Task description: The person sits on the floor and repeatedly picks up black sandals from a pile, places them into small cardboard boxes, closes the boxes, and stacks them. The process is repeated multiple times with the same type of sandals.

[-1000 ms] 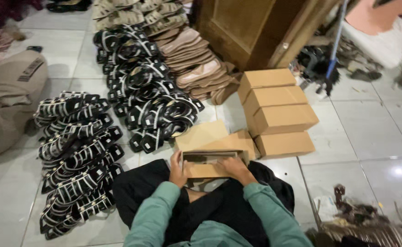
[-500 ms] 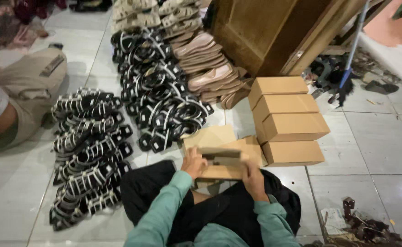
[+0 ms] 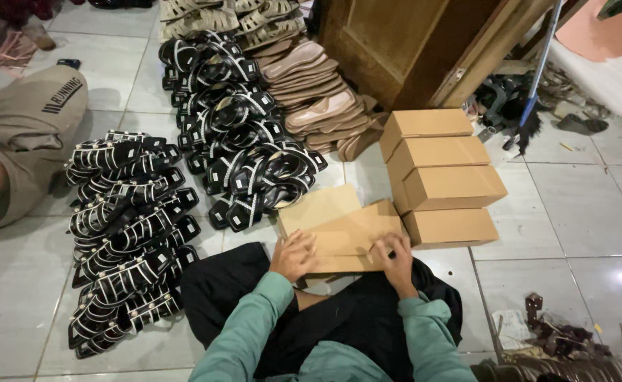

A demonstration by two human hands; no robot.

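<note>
I sit on a tiled floor with a brown cardboard shoe box on my lap. My left hand presses flat on the box's lid at its left end, and my right hand grips the right end. A second flat cardboard piece lies just behind the box. Rows of black sandals with white trim lie to my left, and another pile of them sits ahead.
Several closed brown boxes are stacked at my right. Tan sandals lie by a wooden cabinet. Another person's leg in beige trousers rests at far left. Scraps litter the floor at lower right.
The view has shifted left and tilted down a little. The box lid has come down and my hands now press on the closed box.
</note>
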